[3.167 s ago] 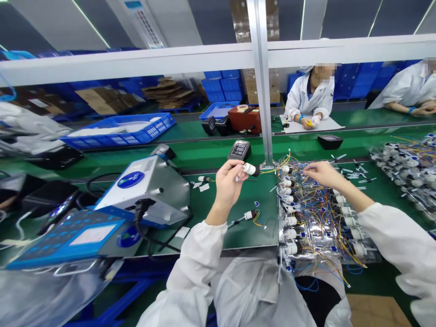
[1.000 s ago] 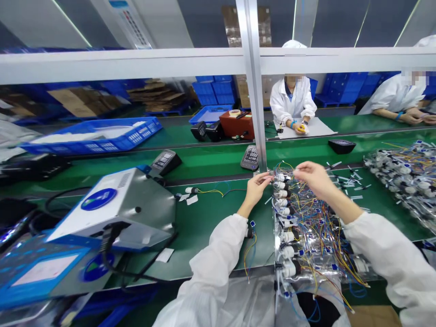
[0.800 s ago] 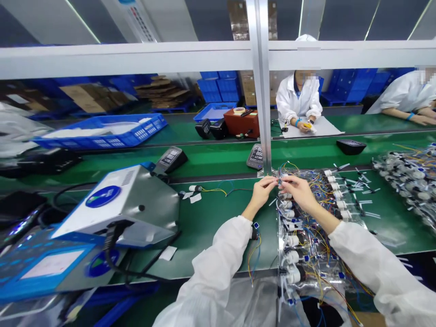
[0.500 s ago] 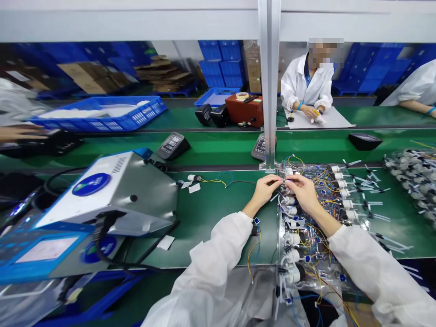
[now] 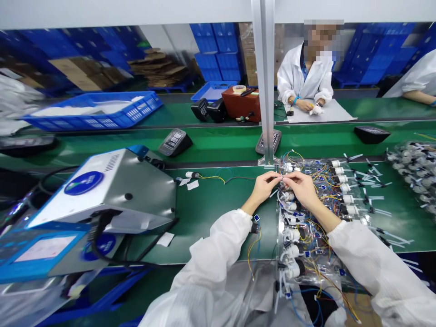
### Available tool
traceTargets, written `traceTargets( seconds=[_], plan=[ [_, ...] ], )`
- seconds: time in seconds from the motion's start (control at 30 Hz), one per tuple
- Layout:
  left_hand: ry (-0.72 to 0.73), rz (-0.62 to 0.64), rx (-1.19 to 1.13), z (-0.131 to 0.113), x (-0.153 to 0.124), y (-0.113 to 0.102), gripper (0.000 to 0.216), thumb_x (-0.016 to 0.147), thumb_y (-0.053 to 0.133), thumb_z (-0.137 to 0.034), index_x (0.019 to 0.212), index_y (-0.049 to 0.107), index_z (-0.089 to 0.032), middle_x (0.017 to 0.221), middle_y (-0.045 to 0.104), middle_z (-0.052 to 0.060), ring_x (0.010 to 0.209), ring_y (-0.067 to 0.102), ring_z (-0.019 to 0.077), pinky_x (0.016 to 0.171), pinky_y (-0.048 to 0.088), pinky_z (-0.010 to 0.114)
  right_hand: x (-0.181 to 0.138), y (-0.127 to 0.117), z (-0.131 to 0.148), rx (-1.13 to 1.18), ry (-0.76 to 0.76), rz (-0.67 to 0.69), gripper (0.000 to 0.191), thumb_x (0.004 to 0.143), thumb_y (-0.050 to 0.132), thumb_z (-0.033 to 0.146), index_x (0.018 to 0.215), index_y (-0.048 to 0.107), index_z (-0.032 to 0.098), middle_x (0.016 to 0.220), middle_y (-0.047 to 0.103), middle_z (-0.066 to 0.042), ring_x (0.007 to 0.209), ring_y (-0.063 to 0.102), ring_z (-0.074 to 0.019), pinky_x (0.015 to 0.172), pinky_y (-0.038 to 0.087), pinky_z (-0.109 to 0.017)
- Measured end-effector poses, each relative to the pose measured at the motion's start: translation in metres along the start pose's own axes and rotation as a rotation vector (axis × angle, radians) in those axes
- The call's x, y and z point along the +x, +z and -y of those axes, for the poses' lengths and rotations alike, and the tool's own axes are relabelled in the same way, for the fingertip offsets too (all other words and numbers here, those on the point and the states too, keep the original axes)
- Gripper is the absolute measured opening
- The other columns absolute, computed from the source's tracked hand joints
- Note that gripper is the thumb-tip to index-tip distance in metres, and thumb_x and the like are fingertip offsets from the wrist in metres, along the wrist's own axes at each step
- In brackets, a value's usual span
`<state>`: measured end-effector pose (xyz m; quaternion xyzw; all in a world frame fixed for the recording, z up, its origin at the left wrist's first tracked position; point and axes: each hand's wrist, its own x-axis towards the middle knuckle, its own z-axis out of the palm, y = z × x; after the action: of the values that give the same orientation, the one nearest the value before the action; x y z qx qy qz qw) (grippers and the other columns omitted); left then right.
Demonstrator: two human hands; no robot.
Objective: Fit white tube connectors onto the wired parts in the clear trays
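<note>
My left hand [image 5: 265,187] and my right hand [image 5: 301,186] meet fingertip to fingertip above the left edge of a row of small parts. Both are closed in a pinch; whatever lies between the fingertips is too small to make out. A dark thin cable [image 5: 240,178] runs to my left fingers from a small white-and-black motor [image 5: 191,175] with yellow and blue wires. Below and around my right hand lie several white cylindrical motors [image 5: 293,234] with coloured wires and small blue parts, on clear plastic. Another wired part [image 5: 255,228] rests by my left sleeve.
A grey-and-blue machine [image 5: 112,190] with black cables stands at the left. Behind, black display units [image 5: 175,141] sit on the green belt, beyond a metal post [image 5: 265,81]. A co-worker [image 5: 304,81] in white sits opposite. More white parts [image 5: 413,177] are heaped at the right.
My hands stay pinched together in nearly the same place. The view has shifted slightly. At the far left, a co-worker's hand has left a black unit.
</note>
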<state>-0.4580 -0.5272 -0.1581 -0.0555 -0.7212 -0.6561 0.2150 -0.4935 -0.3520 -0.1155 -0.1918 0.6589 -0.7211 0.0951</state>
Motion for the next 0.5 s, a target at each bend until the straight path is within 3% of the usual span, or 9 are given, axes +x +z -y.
traceTargets(
  seconds=[0.5],
  plan=[
    [0.022, 0.003, 0.008, 0.0032, -0.0006, -0.0002, 0.020, 0.088, 0.079, -0.037, 0.092, 0.081, -0.018, 0.094, 0.077, 0.007, 0.089, 0.070, 0.0183, 0.082, 0.052, 0.030, 0.0003, -0.0007, -0.0033, 0.046, 0.005, 0.001, 0.026, 0.078, 0.085, 0.043, 0.088, 0.079, 0.020, 0.075, 0.073, -0.002, 0.067, 0.067, -0.0154, 0.065, 0.057, -0.029]
  ],
)
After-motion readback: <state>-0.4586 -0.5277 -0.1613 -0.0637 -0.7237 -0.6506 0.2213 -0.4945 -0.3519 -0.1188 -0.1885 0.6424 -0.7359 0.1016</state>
